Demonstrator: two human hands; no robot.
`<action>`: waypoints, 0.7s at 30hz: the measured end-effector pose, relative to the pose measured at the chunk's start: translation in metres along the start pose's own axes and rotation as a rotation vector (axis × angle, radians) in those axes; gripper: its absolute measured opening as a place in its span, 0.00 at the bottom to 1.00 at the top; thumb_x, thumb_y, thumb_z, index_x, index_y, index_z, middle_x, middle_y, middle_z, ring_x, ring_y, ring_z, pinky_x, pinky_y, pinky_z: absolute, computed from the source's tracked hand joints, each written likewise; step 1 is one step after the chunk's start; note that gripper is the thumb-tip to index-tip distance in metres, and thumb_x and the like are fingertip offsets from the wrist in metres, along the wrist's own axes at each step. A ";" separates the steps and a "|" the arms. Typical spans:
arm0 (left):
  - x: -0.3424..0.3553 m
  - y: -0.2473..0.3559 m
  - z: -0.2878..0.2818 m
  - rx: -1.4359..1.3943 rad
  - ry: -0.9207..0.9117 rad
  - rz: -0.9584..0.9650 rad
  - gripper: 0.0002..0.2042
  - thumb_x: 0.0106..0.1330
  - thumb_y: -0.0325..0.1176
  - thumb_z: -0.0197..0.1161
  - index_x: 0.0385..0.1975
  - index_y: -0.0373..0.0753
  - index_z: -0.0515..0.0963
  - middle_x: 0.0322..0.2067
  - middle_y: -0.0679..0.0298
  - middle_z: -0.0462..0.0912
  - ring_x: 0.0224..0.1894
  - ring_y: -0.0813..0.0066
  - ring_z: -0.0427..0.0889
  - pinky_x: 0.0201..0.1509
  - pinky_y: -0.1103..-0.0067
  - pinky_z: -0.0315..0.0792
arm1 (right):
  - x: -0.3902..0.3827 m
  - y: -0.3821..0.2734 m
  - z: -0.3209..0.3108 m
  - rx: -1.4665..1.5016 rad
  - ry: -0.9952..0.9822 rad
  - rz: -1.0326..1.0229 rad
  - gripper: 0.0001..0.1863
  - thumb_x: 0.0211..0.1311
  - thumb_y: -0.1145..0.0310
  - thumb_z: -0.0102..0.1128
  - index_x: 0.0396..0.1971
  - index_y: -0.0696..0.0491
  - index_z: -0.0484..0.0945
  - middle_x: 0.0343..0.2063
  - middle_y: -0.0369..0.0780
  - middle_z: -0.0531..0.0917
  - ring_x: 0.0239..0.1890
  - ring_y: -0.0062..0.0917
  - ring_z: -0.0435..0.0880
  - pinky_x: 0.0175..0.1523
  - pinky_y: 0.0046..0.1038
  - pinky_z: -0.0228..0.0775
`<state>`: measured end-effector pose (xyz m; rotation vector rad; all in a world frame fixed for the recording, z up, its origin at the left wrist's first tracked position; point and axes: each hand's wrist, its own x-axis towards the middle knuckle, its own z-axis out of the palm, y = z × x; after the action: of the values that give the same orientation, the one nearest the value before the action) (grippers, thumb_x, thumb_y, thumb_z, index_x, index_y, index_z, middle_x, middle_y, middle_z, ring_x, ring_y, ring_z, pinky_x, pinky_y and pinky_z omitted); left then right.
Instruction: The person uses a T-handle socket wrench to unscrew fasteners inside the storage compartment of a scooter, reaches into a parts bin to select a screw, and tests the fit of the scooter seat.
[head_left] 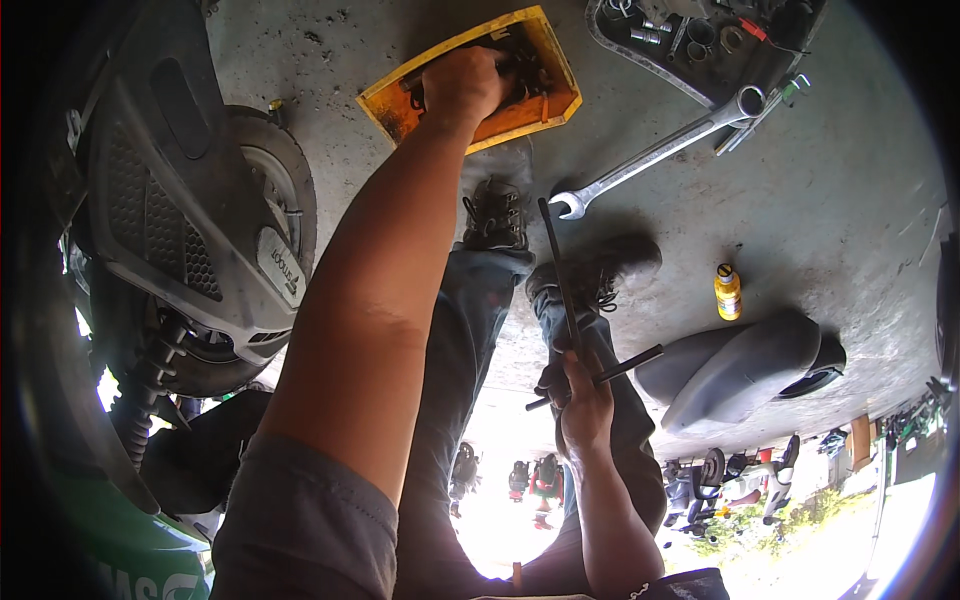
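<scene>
While left hand [462, 88] digs tray [385, 105], T-wrench [570, 300] inside right fingers [560, 385].

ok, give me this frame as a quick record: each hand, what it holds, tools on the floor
left hand: reaching into yellow tray, grip not clear
right hand: closed on black T-handle wrench
floor tools: large combination wrench, socket case
other: small yellow bottle, grey scooter panel, scooter wheel
surface: concrete floor

One yellow tray [555, 105], one big spanner [655, 152], one T-handle wrench [575, 320], one yellow bottle [727, 292], two boots [497, 215].
</scene>
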<state>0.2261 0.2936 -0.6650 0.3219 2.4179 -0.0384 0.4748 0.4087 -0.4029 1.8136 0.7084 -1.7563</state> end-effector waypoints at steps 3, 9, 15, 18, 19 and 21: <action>0.000 0.002 0.010 0.013 0.092 -0.015 0.16 0.61 0.55 0.57 0.46 0.64 0.80 0.38 0.62 0.84 0.42 0.61 0.83 0.44 0.68 0.78 | 0.001 0.001 -0.001 -0.009 -0.016 0.015 0.15 0.69 0.66 0.47 0.48 0.62 0.69 0.19 0.35 0.76 0.23 0.17 0.75 0.31 0.18 0.64; 0.001 0.006 0.011 0.005 0.022 -0.009 0.14 0.61 0.48 0.59 0.45 0.59 0.81 0.38 0.64 0.84 0.42 0.62 0.83 0.43 0.68 0.78 | 0.003 0.001 -0.002 -0.040 0.016 0.029 0.14 0.68 0.68 0.47 0.47 0.62 0.70 0.20 0.35 0.77 0.24 0.17 0.75 0.31 0.18 0.65; -0.015 -0.020 0.008 0.032 0.134 0.135 0.13 0.60 0.33 0.55 0.44 0.48 0.80 0.41 0.62 0.79 0.42 0.58 0.82 0.45 0.66 0.76 | 0.001 0.001 0.001 -0.033 0.014 -0.012 0.14 0.69 0.67 0.47 0.47 0.62 0.70 0.21 0.36 0.77 0.24 0.18 0.75 0.31 0.19 0.66; -0.032 -0.025 -0.005 0.108 0.109 0.214 0.13 0.59 0.29 0.54 0.43 0.46 0.79 0.41 0.59 0.78 0.43 0.56 0.81 0.46 0.65 0.76 | 0.000 0.000 0.002 -0.050 0.017 -0.024 0.15 0.69 0.66 0.47 0.47 0.62 0.70 0.20 0.36 0.77 0.24 0.18 0.76 0.30 0.19 0.66; -0.036 -0.027 0.004 0.177 0.156 0.243 0.13 0.58 0.29 0.56 0.43 0.45 0.79 0.41 0.58 0.78 0.42 0.56 0.80 0.45 0.65 0.76 | 0.001 0.001 0.001 -0.033 0.012 -0.021 0.15 0.69 0.66 0.47 0.47 0.62 0.70 0.20 0.36 0.77 0.24 0.18 0.76 0.30 0.19 0.67; -0.037 -0.032 0.005 0.084 0.245 0.329 0.13 0.57 0.30 0.55 0.42 0.45 0.79 0.40 0.59 0.77 0.42 0.59 0.81 0.44 0.66 0.76 | 0.002 0.004 -0.002 -0.004 -0.002 -0.013 0.15 0.69 0.66 0.47 0.47 0.62 0.70 0.20 0.36 0.77 0.24 0.18 0.76 0.30 0.20 0.67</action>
<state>0.2488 0.2542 -0.6472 0.7999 2.5751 0.0492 0.4787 0.4076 -0.4049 1.8077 0.7238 -1.7636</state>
